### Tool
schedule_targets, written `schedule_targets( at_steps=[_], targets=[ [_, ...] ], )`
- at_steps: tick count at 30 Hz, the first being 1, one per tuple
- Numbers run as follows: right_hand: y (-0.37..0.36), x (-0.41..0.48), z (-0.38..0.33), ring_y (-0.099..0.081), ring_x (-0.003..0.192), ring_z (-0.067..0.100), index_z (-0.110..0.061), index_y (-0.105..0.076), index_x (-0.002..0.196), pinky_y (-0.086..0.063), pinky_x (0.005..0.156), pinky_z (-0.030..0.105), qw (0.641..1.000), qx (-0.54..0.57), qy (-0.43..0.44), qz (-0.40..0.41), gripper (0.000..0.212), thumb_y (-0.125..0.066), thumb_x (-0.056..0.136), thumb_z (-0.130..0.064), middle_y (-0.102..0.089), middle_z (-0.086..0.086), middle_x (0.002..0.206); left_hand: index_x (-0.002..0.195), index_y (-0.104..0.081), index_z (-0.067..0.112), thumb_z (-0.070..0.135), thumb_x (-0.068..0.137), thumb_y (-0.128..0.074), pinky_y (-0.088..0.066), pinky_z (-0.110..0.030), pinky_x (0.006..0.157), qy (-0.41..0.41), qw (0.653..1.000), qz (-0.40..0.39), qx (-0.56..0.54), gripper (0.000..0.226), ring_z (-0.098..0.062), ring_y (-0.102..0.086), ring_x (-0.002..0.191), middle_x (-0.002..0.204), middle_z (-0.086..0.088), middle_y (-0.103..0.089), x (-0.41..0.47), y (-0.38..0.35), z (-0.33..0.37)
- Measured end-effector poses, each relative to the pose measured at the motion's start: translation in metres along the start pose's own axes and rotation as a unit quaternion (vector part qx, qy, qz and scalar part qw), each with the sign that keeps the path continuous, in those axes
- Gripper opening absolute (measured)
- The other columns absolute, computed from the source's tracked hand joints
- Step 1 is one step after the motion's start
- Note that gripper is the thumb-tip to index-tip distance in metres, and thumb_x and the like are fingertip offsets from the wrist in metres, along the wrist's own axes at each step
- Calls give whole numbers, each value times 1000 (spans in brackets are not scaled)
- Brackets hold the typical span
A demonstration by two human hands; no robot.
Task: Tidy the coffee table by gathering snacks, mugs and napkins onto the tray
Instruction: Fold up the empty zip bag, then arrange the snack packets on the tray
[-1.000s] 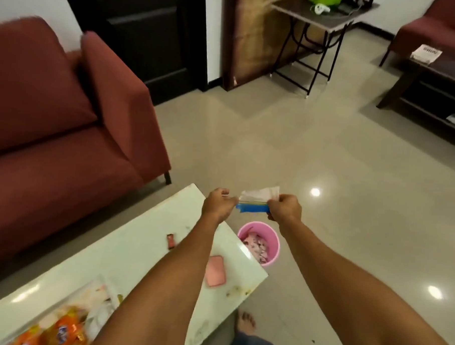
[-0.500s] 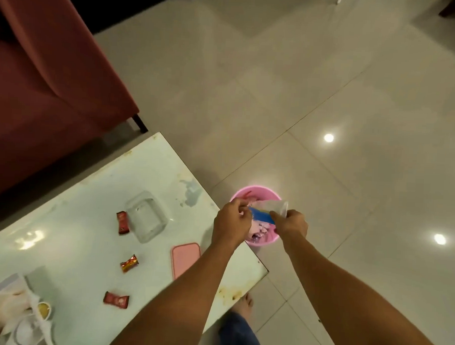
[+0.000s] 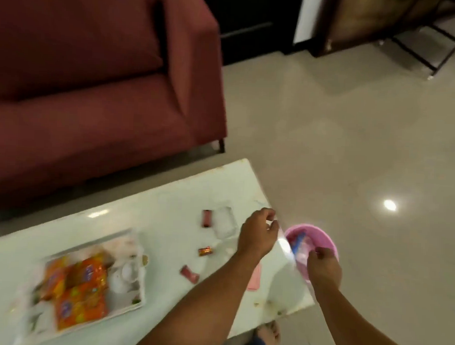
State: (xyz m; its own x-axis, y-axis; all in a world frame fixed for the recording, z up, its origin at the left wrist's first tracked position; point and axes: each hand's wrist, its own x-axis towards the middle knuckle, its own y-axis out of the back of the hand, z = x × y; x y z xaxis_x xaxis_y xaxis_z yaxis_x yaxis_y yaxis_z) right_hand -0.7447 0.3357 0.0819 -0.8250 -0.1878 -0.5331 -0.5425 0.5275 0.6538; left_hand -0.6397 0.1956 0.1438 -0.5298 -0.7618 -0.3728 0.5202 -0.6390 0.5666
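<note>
Blue-and-white plastic wrapper (image 3: 297,244) is now dropping into the round pink bin (image 3: 332,244). The left hand (image 3: 257,233) grip is hanging loose and empty, and the right hand (image 3: 324,266) grip is too blurry to tell. Red sweets (image 3: 206,218) are likely going next.

Your tray (image 3: 137,305) left on the counter (image 3: 167,203), packets (image 3: 80,291) in it, candies (image 3: 206,251) right of it, bin (image 3: 322,234) on floor (image 3: 352,151) farther right, sofa (image 3: 94,101) behind.

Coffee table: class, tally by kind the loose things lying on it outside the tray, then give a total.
Candies: 3
Clear dish: 1
Pink case: 1
Total: 5
</note>
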Motion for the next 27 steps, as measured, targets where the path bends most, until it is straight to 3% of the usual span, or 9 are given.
schedule_targets(
  at_steps=[2, 6, 8, 13, 19, 27],
  targets=[
    [-15, -48, -48, -66, 77, 36, -15, -70, 95, -54, 75, 41, 997, -11, 73, -36, 21, -51, 97, -24, -71, 9, 81, 123, -64, 22, 25, 94, -56, -49, -29, 91, -2, 999, 36, -1, 30, -19, -68, 103, 120, 4, -69, -20, 55, 6],
    [-57, -178, -162, -72, 89, 30, -19, -73, 97, -56, 80, 40, 955, -15, 266, -127, 21, -53, 93, -26, -77, 4, 94, 125, -64, 21, 25, 95, -54, -53, -34, 92, 11, 992, 122, -7, 32, -25, -66, 108, 122, 0, -70, -76, 194, -10],
    [-72, -248, -214, -73, 84, 27, -20, -72, 92, -58, 72, 39, 929, -24, 331, -164, 19, -54, 94, -25, -76, 3, 89, 120, -67, 21, 25, 94, -55, -51, -34, 91, 20, 987, 157, 7, 29, -26, -64, 109, 120, -4, -70, -104, 263, -27],
    [-108, -410, -301, -72, 79, 20, -22, -76, 89, -59, 82, 40, 870, -20, 448, -207, 17, -60, 93, -26, -75, -6, 79, 119, -66, 28, 28, 90, -57, -49, -30, 87, 66, 972, 221, 35, 31, -25, -64, 110, 118, 0, -71, -187, 424, -97],
    [-144, -521, -339, -74, 81, 17, -23, -72, 95, -62, 82, 37, 851, -38, 466, -239, 14, -59, 99, -24, -75, -3, 85, 124, -62, 27, 29, 95, -57, -52, -31, 88, 74, 960, 267, 49, 29, -21, -64, 105, 117, 2, -70, -261, 538, -158],
    [-187, -551, -327, -72, 86, 16, -17, -74, 108, -62, 80, 34, 872, -59, 419, -245, 17, -60, 100, -22, -76, 1, 94, 127, -61, 23, 25, 98, -55, -47, -27, 79, 93, 962, 257, 5, 29, -19, -63, 104, 118, 0, -69, -269, 548, -198]
  ],
)
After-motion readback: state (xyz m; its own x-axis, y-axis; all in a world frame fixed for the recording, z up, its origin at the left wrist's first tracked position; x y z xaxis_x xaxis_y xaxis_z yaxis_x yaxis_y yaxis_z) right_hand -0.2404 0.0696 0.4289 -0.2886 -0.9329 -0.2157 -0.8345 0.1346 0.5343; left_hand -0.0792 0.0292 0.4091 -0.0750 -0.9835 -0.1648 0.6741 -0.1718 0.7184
